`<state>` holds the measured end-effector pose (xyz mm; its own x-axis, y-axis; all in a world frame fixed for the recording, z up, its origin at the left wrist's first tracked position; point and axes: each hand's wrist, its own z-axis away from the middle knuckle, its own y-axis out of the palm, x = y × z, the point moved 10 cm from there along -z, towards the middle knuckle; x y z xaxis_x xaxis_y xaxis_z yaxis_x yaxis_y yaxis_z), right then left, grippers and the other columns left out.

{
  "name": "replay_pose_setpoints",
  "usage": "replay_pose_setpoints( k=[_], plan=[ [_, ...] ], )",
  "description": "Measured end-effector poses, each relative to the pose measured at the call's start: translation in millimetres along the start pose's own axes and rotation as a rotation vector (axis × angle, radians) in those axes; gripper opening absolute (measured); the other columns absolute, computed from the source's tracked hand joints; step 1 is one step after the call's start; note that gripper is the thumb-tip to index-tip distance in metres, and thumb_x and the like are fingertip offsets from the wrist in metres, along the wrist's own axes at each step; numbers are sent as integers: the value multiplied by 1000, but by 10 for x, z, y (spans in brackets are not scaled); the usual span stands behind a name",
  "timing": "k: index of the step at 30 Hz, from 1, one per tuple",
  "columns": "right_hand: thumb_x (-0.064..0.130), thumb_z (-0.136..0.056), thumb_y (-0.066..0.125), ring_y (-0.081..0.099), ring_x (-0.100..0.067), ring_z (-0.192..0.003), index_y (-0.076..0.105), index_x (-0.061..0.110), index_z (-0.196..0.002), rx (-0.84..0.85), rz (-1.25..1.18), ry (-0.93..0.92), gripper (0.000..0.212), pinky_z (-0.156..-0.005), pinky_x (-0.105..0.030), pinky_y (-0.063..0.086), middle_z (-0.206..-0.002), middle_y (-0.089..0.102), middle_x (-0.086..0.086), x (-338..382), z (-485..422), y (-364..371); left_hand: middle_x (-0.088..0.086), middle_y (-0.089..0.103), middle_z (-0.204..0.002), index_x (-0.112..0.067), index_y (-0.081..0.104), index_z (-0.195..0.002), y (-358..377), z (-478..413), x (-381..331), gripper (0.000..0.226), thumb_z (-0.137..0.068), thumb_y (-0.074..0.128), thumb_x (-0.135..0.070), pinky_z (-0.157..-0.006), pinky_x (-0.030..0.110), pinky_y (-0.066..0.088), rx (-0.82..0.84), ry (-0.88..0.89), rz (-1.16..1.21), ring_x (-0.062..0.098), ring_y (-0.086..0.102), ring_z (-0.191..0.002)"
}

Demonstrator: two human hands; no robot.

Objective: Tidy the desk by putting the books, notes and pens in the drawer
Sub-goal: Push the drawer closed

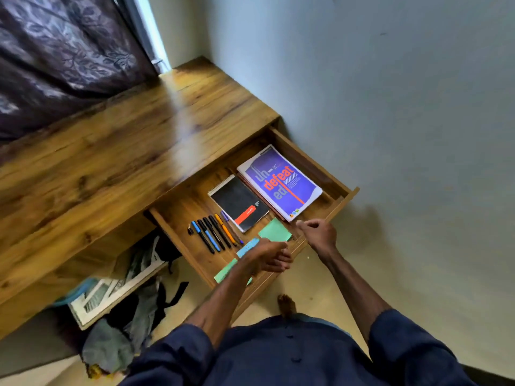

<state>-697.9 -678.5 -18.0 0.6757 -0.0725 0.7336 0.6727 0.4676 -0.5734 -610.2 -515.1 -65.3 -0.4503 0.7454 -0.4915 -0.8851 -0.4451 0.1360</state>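
Note:
The wooden drawer (317,162) is pulled out from the desk (117,151). Inside it lie a purple book (281,181), a black spiral notebook (239,203), several pens (214,232) in a row, a green note pad (274,231), a blue note (248,245) and another green note (224,273). My left hand (269,256) hovers over the drawer's front part, above the blue note, fingers loosely curled, nothing visibly held. My right hand (317,232) is at the drawer's front edge near the purple book's corner, fingers curled and empty.
A dark patterned curtain (64,51) hangs at the back left. Under the desk a shelf holds papers and a frame (117,288), with bags and clothes (131,324) on the floor. A pale wall (390,107) closes the right side. My bare foot (287,305) stands below the drawer.

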Motion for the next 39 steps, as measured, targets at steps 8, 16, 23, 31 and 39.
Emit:
replay_pose_setpoints(
  k=[8,16,23,31,39],
  plan=[
    [27,-88,72,58,-32,-114,62,9,-123,423,-448,568,41,-94,-45,55,-109,63,-9,-775,47,491,33,53,-137,13,23,-151,652,-203,474,102,-94,42,-70,-96,37,56,98,-274,698,38,65,-117],
    [45,-79,70,57,-32,-121,65,16,-119,656,-544,587,50,-113,-53,36,-119,68,-12,-297,-64,787,34,20,-157,-1,21,-155,455,-193,78,105,-80,71,-55,-107,50,47,-133,-117,1387,51,41,-136],
    [39,-87,67,63,-35,-111,66,11,-108,702,-661,558,35,-113,-48,40,-106,68,-22,214,-308,1195,36,35,-150,5,26,-150,-172,-349,-125,103,-80,71,-56,-106,49,49,-277,26,1551,50,53,-126],
    [43,-86,68,23,-42,-148,17,3,-156,582,-766,655,95,-119,-46,31,-161,10,-28,879,-677,2071,34,20,-158,5,15,-155,-1442,-446,-440,115,-79,68,-63,-120,49,31,-363,153,1753,47,32,-143],
    [59,-82,66,16,-45,-150,7,5,-158,486,-853,692,110,-119,-54,28,-164,7,-24,1716,-1032,2878,32,8,-162,4,-3,-157,-2409,-589,-1021,137,-68,73,-68,-122,53,23,-144,296,1819,48,19,-149]
  ],
)
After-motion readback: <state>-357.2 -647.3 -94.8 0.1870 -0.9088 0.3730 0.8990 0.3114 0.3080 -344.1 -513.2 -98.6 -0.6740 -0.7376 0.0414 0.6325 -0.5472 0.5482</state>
